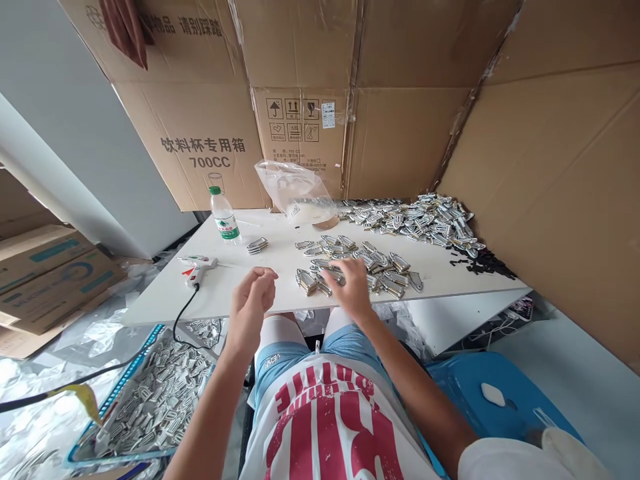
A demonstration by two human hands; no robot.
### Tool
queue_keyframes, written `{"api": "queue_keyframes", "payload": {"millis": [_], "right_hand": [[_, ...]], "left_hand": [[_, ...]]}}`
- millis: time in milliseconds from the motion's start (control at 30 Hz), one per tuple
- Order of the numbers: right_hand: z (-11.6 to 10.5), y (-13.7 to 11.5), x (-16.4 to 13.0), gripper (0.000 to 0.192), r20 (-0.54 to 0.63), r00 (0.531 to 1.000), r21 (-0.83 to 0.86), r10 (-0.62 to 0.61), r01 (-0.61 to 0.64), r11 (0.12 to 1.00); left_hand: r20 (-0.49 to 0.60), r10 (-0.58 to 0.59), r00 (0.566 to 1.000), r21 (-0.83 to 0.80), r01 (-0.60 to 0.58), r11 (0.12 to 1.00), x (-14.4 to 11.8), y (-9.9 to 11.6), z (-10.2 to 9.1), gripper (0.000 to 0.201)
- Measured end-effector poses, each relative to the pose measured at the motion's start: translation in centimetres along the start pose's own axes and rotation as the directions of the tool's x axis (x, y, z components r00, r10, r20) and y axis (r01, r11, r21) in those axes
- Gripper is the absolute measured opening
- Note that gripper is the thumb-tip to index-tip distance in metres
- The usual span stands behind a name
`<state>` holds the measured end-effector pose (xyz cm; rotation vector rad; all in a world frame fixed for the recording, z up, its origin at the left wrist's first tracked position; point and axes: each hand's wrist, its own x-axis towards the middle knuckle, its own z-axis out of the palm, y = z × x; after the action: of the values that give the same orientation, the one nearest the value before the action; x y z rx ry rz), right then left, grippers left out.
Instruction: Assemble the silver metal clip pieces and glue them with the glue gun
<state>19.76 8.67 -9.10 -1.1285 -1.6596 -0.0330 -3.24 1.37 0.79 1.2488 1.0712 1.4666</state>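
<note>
My right hand [351, 285] rests palm down on a loose cluster of small silver metal clips [367, 263] on the white table [220, 293], fingers spread over several pieces. My left hand [253, 299] hovers just over the table's near edge with its fingers curled together; I cannot see anything in it. A small stack of clips [257, 245] lies apart, further back and left. A much larger heap of the same clips [417, 220] fills the far right of the table.
A glue gun [199, 265] with a black cord lies at the left of the table, a water bottle [224, 217] and a clear plastic bag [297, 190] further back. Cardboard walls [400, 100] close the back and right. A blue basket of clips [155, 393] sits on the floor at left.
</note>
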Motion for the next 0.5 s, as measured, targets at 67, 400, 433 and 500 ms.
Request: {"api": "queue_keyframes", "payload": {"millis": [67, 400, 433, 500], "right_hand": [[-2.4, 2.5, 1.1, 0.025, -0.089, 0.991, -0.046, 0.101, -0.105, 0.993], [-10.0, 19.2, 7.8, 0.022, -0.116, 0.82, -0.183, 0.561, -0.573, 0.799], [-9.9, 20.5, 8.6, 0.023, -0.099, 0.799, -0.203, 0.592, -0.599, 0.775], [-9.2, 22.9, 10.3, 0.028, -0.07, 0.765, -0.253, 0.64, -0.634, 0.731]], "left_hand": [[0.031, -0.037, 0.999, -0.091, 0.04, 0.995, 0.0, 0.2, 0.0, 0.009], [0.332, -0.026, 0.943, 0.066, 0.004, 0.998, -0.3, -1.8, 0.6, 0.059], [0.352, -0.034, 0.935, 0.062, 0.013, 0.998, -0.3, -2.0, 0.7, 0.058], [0.382, -0.061, 0.922, 0.061, 0.04, 0.997, -0.2, -2.1, 0.9, 0.054]]}}
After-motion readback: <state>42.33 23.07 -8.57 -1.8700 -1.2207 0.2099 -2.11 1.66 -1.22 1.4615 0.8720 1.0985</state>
